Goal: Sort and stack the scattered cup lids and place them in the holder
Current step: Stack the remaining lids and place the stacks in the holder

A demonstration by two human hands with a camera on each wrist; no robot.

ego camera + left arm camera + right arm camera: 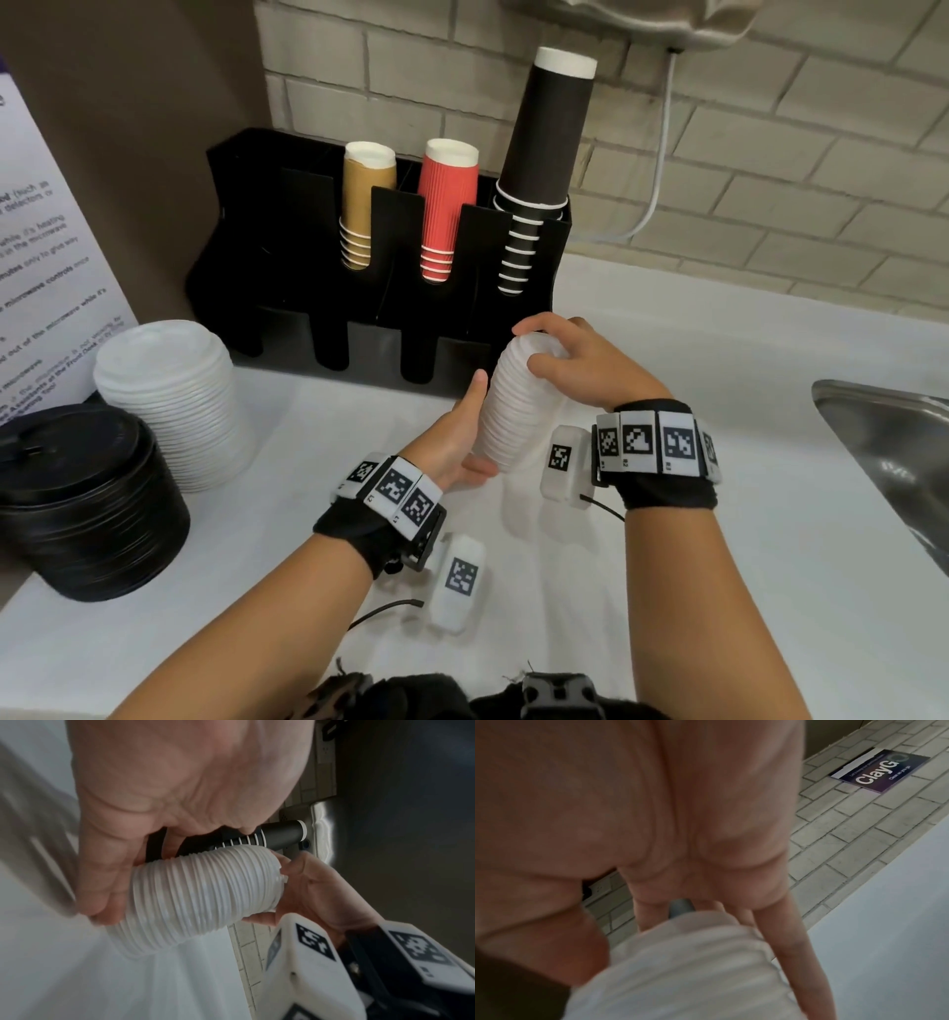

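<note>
A long stack of small white lids (513,406) is held tilted just above the white counter, in front of the right end of the black holder (287,231). My left hand (464,431) cups its lower end, thumb up along the side. My right hand (560,354) grips the upper end from above. The left wrist view shows the ribbed stack of lids (203,896) between my left hand (115,878) and my right hand (308,892). In the right wrist view the stack (693,969) is blurred under my right hand (654,821).
The holder's upper slots carry brown cups (362,205), red cups (444,205) and tall black cups (544,144). A stack of larger white lids (174,401) and a stack of black lids (87,503) stand at the left. A steel sink (893,452) lies at the right.
</note>
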